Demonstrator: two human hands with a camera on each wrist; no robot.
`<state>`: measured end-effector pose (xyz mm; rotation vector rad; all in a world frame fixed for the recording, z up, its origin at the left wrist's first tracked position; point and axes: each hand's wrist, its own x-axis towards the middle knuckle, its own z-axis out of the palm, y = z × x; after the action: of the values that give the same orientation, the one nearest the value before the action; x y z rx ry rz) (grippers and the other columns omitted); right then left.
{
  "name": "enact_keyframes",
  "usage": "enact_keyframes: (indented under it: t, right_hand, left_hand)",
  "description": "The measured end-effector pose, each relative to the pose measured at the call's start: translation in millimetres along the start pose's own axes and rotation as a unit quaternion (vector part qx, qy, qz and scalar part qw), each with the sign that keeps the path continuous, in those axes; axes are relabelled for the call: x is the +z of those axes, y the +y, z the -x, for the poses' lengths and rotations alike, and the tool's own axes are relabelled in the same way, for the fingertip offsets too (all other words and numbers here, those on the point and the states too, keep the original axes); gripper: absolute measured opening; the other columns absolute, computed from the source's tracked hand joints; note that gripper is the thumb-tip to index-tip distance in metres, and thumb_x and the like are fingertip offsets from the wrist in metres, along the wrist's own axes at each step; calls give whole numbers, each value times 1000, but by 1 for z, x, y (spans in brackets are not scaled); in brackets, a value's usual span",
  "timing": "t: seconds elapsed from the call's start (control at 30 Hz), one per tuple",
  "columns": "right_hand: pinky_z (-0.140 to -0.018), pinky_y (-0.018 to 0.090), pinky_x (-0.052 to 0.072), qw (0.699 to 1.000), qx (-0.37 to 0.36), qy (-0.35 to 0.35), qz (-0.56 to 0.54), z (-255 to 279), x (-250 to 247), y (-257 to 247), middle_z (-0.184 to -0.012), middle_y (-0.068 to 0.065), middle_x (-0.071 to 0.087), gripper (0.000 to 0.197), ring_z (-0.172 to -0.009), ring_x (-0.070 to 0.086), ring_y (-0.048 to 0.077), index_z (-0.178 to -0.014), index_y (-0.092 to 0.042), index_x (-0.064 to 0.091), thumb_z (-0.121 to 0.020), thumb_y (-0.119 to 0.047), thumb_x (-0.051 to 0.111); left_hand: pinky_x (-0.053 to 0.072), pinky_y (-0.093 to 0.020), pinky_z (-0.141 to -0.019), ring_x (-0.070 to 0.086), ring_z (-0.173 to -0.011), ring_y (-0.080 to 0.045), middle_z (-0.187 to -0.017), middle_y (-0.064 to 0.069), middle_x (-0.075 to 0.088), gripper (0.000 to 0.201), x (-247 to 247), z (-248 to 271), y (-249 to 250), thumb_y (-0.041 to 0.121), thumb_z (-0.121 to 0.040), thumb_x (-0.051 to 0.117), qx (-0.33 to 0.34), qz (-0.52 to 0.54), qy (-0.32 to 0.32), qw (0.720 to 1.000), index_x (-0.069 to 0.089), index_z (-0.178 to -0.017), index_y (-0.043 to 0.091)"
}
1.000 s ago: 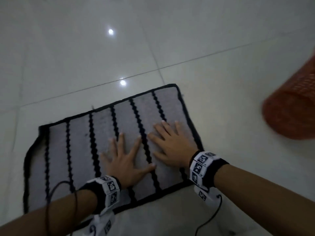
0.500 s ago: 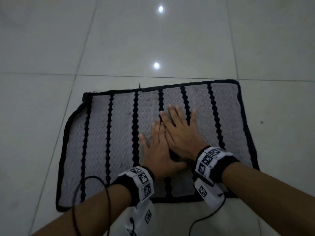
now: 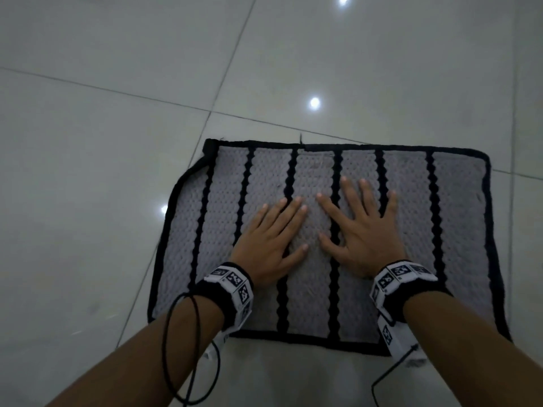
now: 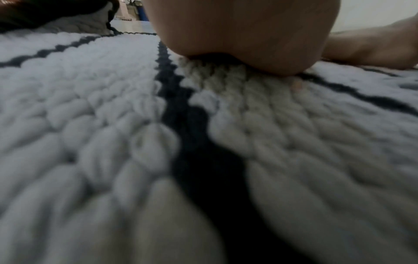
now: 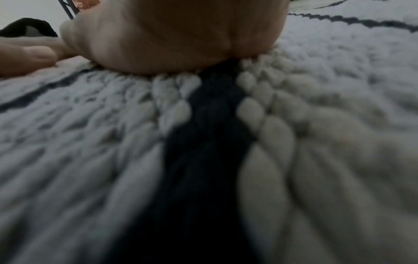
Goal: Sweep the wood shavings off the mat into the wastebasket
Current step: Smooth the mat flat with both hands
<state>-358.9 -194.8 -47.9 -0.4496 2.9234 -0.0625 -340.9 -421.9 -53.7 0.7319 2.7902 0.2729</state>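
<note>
A grey knitted mat (image 3: 458, 230) with black stripes and a black border lies flat on the tiled floor. My left hand (image 3: 273, 239) rests palm down on it, fingers straight and spread, just left of the middle. Beside it my right hand (image 3: 364, 230) lies flat the same way, a narrow gap of mat between the two thumbs. Both wrist views show the heel of each palm (image 4: 244, 35) (image 5: 172, 35) pressing the thick weave (image 4: 90, 107) (image 5: 316, 107). I see no wood shavings on the mat, and the wastebasket is out of view.
Pale glossy floor tiles (image 3: 102, 171) surround the mat, with ceiling lights reflected in them. A black cable (image 3: 176, 348) loops off my left wrist band, and another trails from the right wrist near the mat's front edge.
My hands, overlapping near the mat's middle half a second ago, have slid apart and lie side by side. The view has swung left; the orange wastebasket seen a second ago is gone from it.
</note>
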Motion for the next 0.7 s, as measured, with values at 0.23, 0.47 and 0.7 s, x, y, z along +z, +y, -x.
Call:
enact_keyframes:
  t: [0.23, 0.47, 0.7]
  right_hand:
    - [-110, 72, 8, 999, 20, -38, -2, -4, -5, -6, -164, 4, 0, 72, -150, 2, 34, -152, -42, 11, -87, -66, 28]
    - [-107, 75, 2, 996, -72, -18, -56, -37, -4, -117, -163, 4, 7, 72, -149, 5, 37, -153, -33, 13, -88, -62, 25]
    - [-106, 76, 3, 994, -107, -17, -32, -39, -1, -127, -164, 0, 7, 74, -150, 5, 31, -154, -39, 7, -89, -64, 31]
  left_hand:
    - [-18, -30, -118, -9, -150, -13, -164, 0, -9, 69, -13, 0, -60, 51, -98, 7, -131, 6, 10, 991, -3, -157, 15]
    - [-9, -36, -121, -5, -151, -18, -164, -5, -7, 73, -24, -5, -105, 48, -95, 1, -115, 1, 1, 993, -2, -156, 10]
    - [7, -44, -120, 15, -150, -24, -164, -5, 11, 64, -42, -8, -154, 40, -99, 8, -78, -73, 34, 994, 12, -157, 15]
